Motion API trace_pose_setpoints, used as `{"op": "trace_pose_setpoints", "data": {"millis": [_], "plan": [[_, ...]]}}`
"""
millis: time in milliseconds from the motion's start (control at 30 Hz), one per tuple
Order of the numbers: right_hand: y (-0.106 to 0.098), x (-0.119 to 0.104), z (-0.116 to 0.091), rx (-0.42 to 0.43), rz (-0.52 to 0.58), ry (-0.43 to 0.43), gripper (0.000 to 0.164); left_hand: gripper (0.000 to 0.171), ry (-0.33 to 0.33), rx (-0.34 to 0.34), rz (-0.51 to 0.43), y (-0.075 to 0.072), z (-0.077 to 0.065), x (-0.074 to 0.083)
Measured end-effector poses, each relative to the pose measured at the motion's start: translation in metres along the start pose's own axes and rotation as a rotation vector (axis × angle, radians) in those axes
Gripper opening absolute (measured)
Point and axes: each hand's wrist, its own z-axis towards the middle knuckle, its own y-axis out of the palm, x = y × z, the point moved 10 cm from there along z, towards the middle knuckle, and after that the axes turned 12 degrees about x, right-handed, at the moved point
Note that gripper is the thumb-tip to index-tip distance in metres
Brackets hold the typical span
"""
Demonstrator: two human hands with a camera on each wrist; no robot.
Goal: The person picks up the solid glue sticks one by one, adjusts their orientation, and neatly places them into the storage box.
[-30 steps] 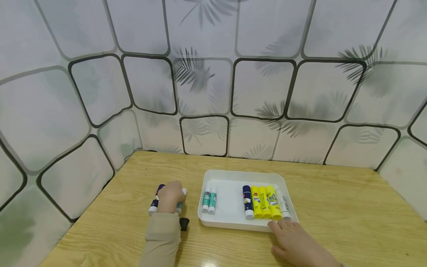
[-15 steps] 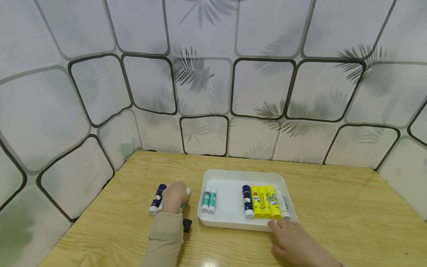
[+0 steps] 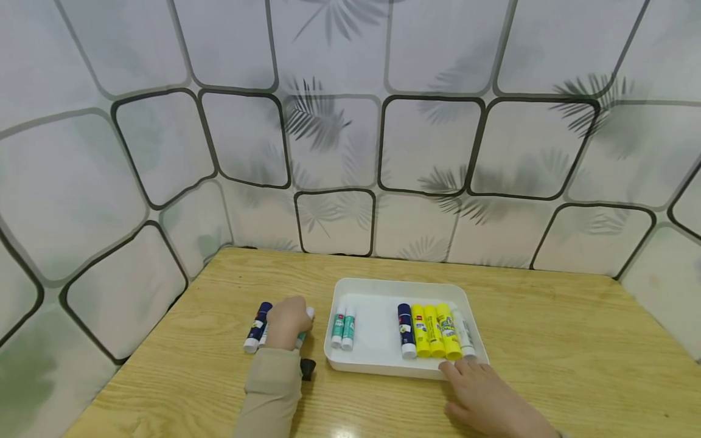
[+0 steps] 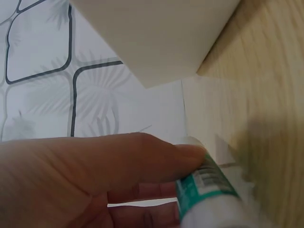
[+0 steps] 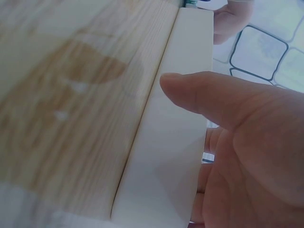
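In the head view my left hand [image 3: 288,322] is over the table, left of the white tray [image 3: 378,368]. Its thumb and fingers pinch a green-and-white glue stick [image 4: 209,183], close up in the left wrist view. A dark blue glue stick [image 3: 258,327] lies left of that hand; a pale one beside it is mostly hidden. My right hand [image 3: 484,392] rests its fingers on the tray's front rim near the right corner. In the right wrist view its thumb lies extended in front of the tray wall [image 5: 166,156], with the fingertips hidden behind the rim.
Inside the tray, two small green glue sticks [image 3: 343,328] lie at the left. A dark blue glue stick [image 3: 406,331], three yellow glue sticks [image 3: 434,331] and a white glue stick [image 3: 464,333] line its right side. A patterned curtain [image 3: 339,152] hangs behind the wooden table [image 3: 564,340].
My left hand has shifted slightly right, away from the dark blue glue stick, then barely moved in the last half second. My right hand and the tray stay in place.
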Motion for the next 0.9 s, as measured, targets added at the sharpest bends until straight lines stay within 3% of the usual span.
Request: {"op": "trace_pose_setpoints", "data": {"millis": [633, 900], "plan": [[0.000, 0.001, 0.000, 0.000, 0.003, 0.002, 0.049, 0.022, 0.063, 0.135, -0.039, -0.038, -0.013, 0.017], [0.001, 0.001, 0.001, 0.001, 0.004, -0.009, 0.048, 0.019, 0.077, 0.154, -0.074, -0.050, -0.021, 0.024]]}}
